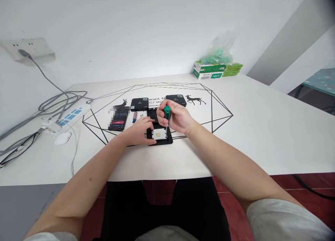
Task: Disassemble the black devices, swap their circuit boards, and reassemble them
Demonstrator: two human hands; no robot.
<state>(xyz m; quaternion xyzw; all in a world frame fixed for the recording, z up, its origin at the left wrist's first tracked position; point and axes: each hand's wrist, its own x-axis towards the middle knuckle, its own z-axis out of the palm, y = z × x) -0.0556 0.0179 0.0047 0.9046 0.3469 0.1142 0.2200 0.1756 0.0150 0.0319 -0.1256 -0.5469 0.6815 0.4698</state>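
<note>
Desk (261, 129): white top with printed black lines and deer.

Work position: opened black case (170, 140) lies flat, left of centre along the front edge and set back from it. Inside it sits a pale plate (161, 134) bearing a gold-coloured square.

Right hand (176, 116): closed around the handle of a green screwdriver (166, 110), held near upright; shaft points down to the plate's right side. Tip contact too small to confirm.

Left hand (141, 131): fingers spread, not clenched; thumb at the case's near left corner, fingertips on its left side farther back.

Behind the case, toward the far edge: two black boxes (139, 104), well apart. To its left: a small screwdriver (135, 117), then a phone (119, 119), upper screen pixelated.

Left edge: white power strip (75, 116) with grey cables. Far edge, right of centre: green-and-white cartons (209, 69), clear plastic bag (222, 45) on top.
</note>
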